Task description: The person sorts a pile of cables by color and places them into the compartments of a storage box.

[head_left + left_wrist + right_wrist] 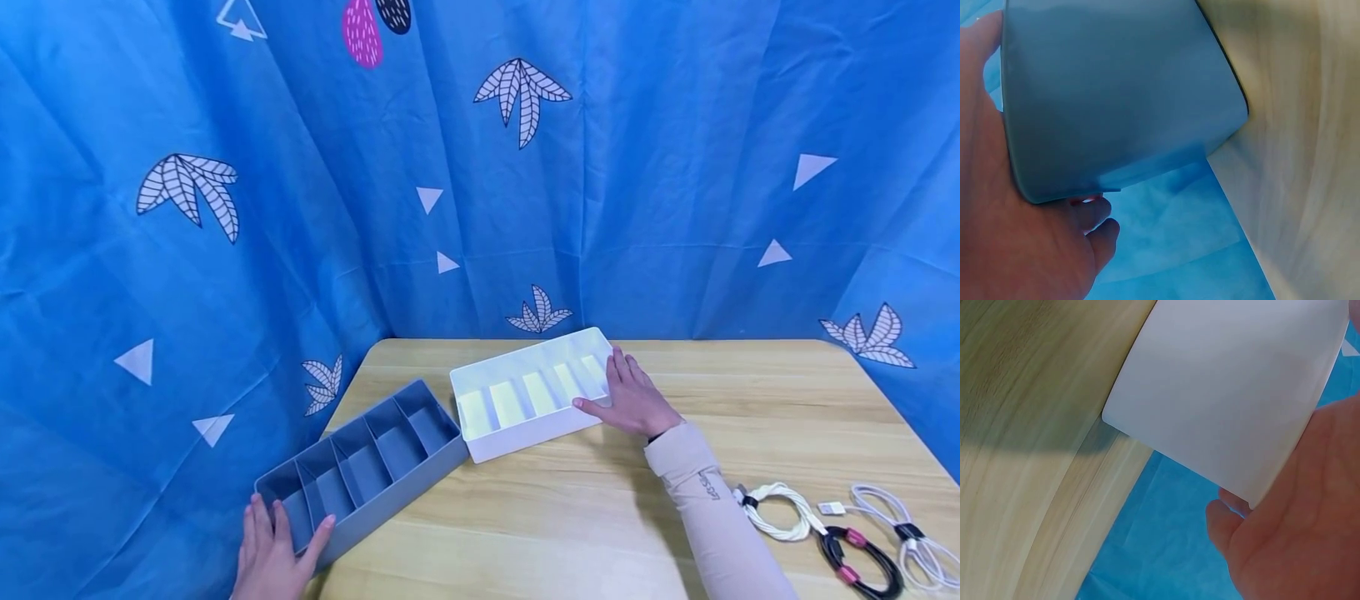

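Observation:
A dark grey-blue storage box (397,498) with several divided compartments stands slanted at the table's left edge. My left hand (270,554) holds its near end, thumb on the front side and fingers over the opposite rim. The left wrist view shows the box's smooth end wall (1116,94) against the palm. Behind and to the right is a white storage box (532,431), also divided, its left end close to the grey-blue one. My right hand (636,404) grips the white box's right end, thumb on the front rim. Its plain end wall (1222,387) fills the right wrist view's upper part.
On the right of the wooden table (525,525) lie a coiled white cable (780,490), a black cable with red bands (877,546) and a pale USB cable (877,493). A blue patterned curtain (645,208) hangs behind the table and along its left side.

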### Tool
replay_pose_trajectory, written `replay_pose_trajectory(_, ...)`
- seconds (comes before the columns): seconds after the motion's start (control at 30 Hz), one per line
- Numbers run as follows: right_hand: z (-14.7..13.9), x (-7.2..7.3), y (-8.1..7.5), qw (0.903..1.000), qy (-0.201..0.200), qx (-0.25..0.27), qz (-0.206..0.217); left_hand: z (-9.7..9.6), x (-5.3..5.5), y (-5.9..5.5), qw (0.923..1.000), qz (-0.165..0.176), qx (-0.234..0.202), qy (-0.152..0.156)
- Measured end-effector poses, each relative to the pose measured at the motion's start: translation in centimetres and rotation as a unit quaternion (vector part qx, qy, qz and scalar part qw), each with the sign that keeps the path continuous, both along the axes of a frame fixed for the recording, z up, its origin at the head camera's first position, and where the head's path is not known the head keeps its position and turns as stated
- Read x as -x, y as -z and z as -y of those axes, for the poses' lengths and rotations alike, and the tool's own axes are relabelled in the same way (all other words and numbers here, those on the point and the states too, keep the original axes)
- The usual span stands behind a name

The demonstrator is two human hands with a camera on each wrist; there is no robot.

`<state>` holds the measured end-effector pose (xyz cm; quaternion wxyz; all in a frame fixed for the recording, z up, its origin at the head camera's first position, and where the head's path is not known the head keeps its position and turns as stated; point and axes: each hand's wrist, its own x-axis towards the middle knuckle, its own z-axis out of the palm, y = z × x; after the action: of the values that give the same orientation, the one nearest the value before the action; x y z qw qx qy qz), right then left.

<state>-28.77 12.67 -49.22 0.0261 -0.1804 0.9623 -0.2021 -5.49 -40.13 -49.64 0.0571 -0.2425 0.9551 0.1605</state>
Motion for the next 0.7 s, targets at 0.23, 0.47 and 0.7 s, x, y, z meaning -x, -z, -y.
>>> replay_pose_trajectory(0.23, 0.09, -0.13, -0.40, 1.0000, -0.001, -0.003, -0.005, -0.03, 0.22, -0.35, 0.9999, 0.011, -0.001, 0.010)
replay_pose_trajectory(0.47, -0.04, -0.15, -0.23, 0.9999, 0.001, -0.008, -0.010, 0.06, 0.49, -0.21, 0.9998, 0.011, 0.007, 0.017)
replay_pose_trajectory(0.7, -0.07, -0.36, -0.21, 0.9999, 0.004, -0.003, -0.011, 0.30, 0.69, -0.25, 0.9995, 0.009, 0.007, 0.031)
